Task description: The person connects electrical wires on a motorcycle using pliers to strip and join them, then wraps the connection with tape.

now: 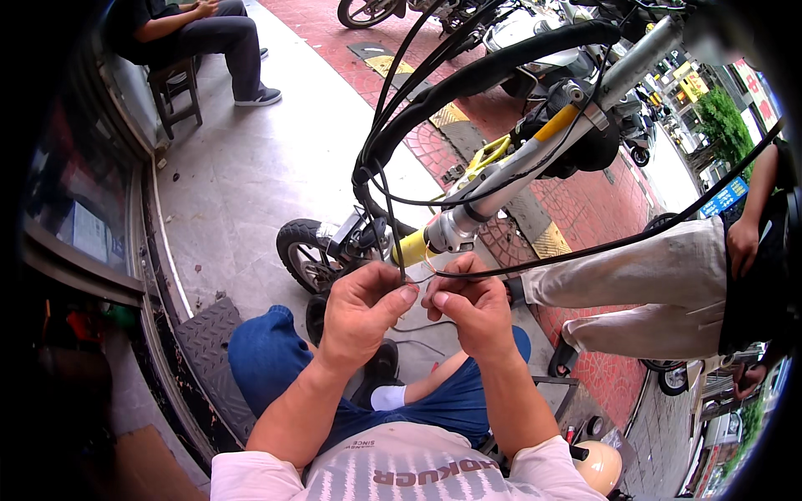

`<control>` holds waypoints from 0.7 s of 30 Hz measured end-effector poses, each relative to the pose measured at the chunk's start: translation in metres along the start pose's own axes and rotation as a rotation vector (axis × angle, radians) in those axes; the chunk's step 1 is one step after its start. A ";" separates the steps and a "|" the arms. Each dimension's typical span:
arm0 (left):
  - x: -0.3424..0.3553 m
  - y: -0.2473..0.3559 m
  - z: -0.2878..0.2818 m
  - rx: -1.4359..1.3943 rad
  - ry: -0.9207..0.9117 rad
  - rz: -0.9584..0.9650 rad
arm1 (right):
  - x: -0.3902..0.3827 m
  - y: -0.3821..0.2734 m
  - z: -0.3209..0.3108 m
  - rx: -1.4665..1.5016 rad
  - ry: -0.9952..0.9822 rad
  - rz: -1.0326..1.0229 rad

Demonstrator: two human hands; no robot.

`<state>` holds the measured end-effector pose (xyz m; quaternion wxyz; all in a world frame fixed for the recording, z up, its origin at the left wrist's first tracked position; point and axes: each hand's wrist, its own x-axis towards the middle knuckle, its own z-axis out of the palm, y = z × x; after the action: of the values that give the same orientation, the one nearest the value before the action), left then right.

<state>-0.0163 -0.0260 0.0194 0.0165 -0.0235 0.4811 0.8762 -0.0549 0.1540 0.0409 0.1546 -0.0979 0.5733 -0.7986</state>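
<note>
My left hand (361, 311) pinches a thin black cable (391, 209) that drops from the looped bundle above. Close beside it, my right hand (473, 307) is closed on the end of another black cable (601, 240), which runs off to the upper right. Fine pale strands show between the two hands; their tips are too small to make out. Just beyond my fingers stands an electric scooter with a silver folding stem (501, 196) and a yellow neck (409, 248). Its small black front wheel (302, 255) rests on the pavement. A thick sleeved cable bundle (493, 75) arches over the stem.
A person in light trousers (635, 267) stands close on the right. Another person sits on a wooden stool (175, 92) at the upper left. A glass door frame (138, 225) and ribbed ramp (209, 351) line the left. Parked motorbikes (535, 50) stand beyond; a cream helmet (600, 465) lies lower right.
</note>
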 end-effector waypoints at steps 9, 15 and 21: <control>0.001 0.000 0.004 -0.027 0.007 -0.054 | -0.008 -0.004 -0.009 -0.162 0.002 0.011; 0.001 -0.001 0.005 -0.011 0.022 -0.051 | -0.003 -0.019 -0.004 -0.240 -0.047 0.050; -0.002 0.002 -0.001 -0.014 0.030 -0.025 | 0.001 -0.024 0.019 -0.400 -0.062 -0.046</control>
<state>-0.0143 -0.0281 0.0206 0.0202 -0.0429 0.4747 0.8789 -0.0533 0.1440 0.0695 0.1312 -0.1642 0.7132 -0.6687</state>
